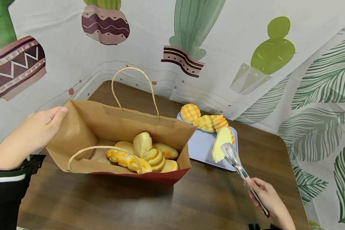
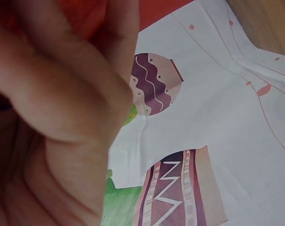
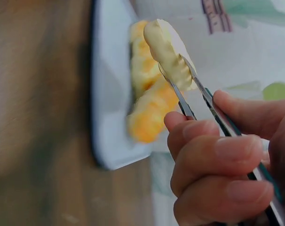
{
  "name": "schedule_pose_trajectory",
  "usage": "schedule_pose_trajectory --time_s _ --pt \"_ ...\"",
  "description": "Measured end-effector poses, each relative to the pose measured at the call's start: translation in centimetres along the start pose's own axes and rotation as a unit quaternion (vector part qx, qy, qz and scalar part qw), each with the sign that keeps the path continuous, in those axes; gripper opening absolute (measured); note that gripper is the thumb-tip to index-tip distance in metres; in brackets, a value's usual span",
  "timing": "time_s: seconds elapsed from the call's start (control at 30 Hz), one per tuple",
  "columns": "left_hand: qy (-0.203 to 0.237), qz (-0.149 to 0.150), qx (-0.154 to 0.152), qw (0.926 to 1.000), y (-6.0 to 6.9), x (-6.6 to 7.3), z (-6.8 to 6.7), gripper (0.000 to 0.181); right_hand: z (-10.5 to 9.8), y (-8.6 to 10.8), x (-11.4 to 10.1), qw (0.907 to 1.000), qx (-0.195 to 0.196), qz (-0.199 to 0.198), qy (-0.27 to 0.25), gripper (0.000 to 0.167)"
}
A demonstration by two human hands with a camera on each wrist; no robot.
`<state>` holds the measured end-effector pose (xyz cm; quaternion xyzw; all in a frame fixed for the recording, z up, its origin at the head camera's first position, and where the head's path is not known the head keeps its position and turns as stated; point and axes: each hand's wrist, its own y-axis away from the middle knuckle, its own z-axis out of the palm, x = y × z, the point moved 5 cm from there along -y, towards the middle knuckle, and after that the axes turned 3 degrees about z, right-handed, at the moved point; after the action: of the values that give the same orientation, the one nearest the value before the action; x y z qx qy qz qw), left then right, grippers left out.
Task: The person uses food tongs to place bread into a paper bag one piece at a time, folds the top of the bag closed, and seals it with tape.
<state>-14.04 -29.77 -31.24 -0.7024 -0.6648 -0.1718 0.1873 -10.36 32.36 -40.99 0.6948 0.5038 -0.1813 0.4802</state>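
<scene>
My left hand (image 1: 43,126) pinches the upper left edge of a brown paper bag (image 1: 83,116), which stands open and leans on the table. Inside it lie several bread pieces, among them a twisted loaf (image 1: 129,161) and a ridged roll (image 1: 155,159). In my right hand (image 1: 265,195) is a pair of metal tongs (image 1: 238,166). Their tips clamp a pale yellow bread piece (image 1: 222,143), seen raised over the tray in the right wrist view. The left wrist view shows mostly the left hand (image 2: 62,108) up close; what its fingers hold is hidden there.
A light blue tray (image 1: 199,147) holds a round crosshatched bun (image 1: 190,112), a golden bread piece (image 1: 204,123) and a ridged bread (image 1: 219,122). Twisted paper handles (image 1: 135,68) rise from the bag. Behind the wooden table (image 1: 126,204) hangs a cactus-print cloth (image 1: 149,48).
</scene>
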Motion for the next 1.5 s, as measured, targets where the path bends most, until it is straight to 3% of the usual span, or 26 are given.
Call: schedule_pose_trajectory --time_s 0.33,0.5,0.77,0.9,1.07,1.13,1.3,1.5 --pt "0.009 0.001 -0.002 1.0000 0.1 -0.2 0.2 0.053 -0.5 3.2 -5.6 0.9919 0.044 -0.115 0.031 0.019" --pt "0.012 -0.005 -0.006 0.9999 0.1 -0.3 0.3 0.056 -0.6 5.0 -8.7 0.9775 0.054 -0.195 0.059 0.015" --pt "0.003 0.001 -0.003 1.0000 0.4 0.0 0.2 0.052 0.0 7.2 -13.0 0.9530 0.076 -0.277 0.097 0.008" --pt "0.006 0.004 -0.004 1.0000 0.5 0.2 0.2 0.051 0.9 8.0 -14.8 0.9370 0.068 -0.325 0.108 0.010" --pt "0.008 0.003 -0.010 0.9999 0.4 0.2 0.1 0.053 2.4 8.6 -16.9 0.9240 0.042 -0.361 0.118 0.015" --pt "0.010 0.000 -0.012 0.9999 0.3 0.2 0.1 0.054 3.0 8.9 -17.9 0.9159 0.044 -0.373 0.141 0.017" --pt "0.015 -0.006 -0.015 0.9997 0.3 0.0 0.0 0.056 4.6 9.4 -20.3 0.8818 0.067 -0.410 0.224 0.019" --pt "0.017 0.000 -0.005 0.9998 0.4 0.2 -0.1 0.053 6.8 9.4 -23.2 0.8477 0.048 -0.428 0.309 0.014"
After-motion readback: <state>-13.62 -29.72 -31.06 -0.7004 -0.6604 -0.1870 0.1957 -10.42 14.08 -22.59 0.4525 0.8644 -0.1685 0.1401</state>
